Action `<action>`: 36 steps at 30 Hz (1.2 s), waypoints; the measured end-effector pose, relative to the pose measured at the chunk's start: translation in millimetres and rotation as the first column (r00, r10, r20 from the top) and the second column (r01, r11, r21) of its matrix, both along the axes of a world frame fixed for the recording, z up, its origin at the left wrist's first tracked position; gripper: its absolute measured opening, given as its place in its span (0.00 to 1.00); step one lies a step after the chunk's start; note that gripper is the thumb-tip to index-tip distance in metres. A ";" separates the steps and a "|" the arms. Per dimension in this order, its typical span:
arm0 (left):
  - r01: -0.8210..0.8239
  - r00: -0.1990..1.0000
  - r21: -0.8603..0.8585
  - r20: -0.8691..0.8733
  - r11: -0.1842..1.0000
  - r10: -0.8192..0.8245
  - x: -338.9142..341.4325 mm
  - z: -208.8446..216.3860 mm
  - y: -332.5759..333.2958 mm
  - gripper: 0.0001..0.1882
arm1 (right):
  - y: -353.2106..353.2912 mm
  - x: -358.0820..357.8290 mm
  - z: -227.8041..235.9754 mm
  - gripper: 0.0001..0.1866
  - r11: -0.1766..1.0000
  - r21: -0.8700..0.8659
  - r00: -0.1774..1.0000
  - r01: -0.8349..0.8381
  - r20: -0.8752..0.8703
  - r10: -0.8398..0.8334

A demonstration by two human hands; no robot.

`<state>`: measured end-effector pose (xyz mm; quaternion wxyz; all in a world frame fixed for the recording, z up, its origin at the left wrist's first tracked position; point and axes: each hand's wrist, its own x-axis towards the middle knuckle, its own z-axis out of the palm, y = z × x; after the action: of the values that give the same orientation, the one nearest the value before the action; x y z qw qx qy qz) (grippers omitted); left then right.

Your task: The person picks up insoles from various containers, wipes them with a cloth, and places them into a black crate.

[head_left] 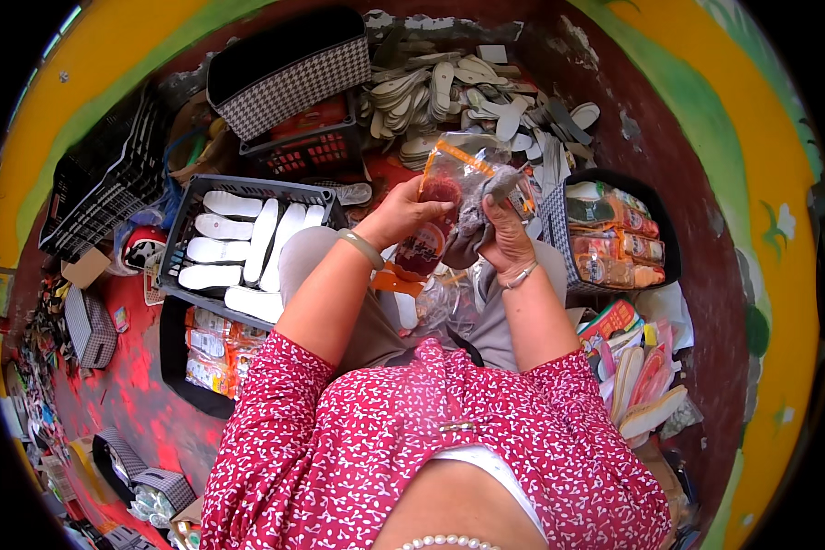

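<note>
My left hand [401, 213] pinches the edge of a clear plastic bag [419, 255] with orange print, held above my lap. On the other side, my right hand [509, 240] is closed around a soft grey cloth-like piece [470, 225], which is bunched up and lies against the bag. Its exact kind is unclear. The clear upper part of the bag, with an orange strip, rises between both hands. Below them, more crumpled clear plastic [445, 301] rests on my lap between my grey trouser legs.
On the left stands a dark crate [176, 240] of white insoles; a black bin [172, 353] with orange packets is below it. A houndstooth box [293, 82] and an insole pile [431, 96] lie ahead. At right are a bin of packets [559, 229] and colourful insoles [646, 367].
</note>
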<state>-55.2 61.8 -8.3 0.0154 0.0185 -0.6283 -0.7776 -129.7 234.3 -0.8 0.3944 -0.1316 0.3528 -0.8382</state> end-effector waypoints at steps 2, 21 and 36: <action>-0.007 1.000 -0.162 -0.014 0.987 0.005 -3.5 -6.0 2.6 0.14 | 0.8 -1.7 -4.0 0.20 0.998 0.048 1.000 0.030 0.004 -0.030; 0.194 0.975 -0.152 0.138 0.969 -0.173 -2.9 -5.3 13.1 0.13 | 16.9 -64.0 -45.8 0.15 0.822 0.052 0.801 0.568 0.195 -0.566; -0.051 0.978 -0.413 -0.206 0.909 -0.039 -9.6 -19.0 15.9 0.18 | -21.3 2.4 3.8 0.26 0.836 0.060 0.096 0.545 -0.995 0.009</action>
<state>-64.9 77.7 -27.4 0.0875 -0.0655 -0.7742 -0.6234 -127.3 213.0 2.9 -0.0787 -0.4824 0.7093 -0.5079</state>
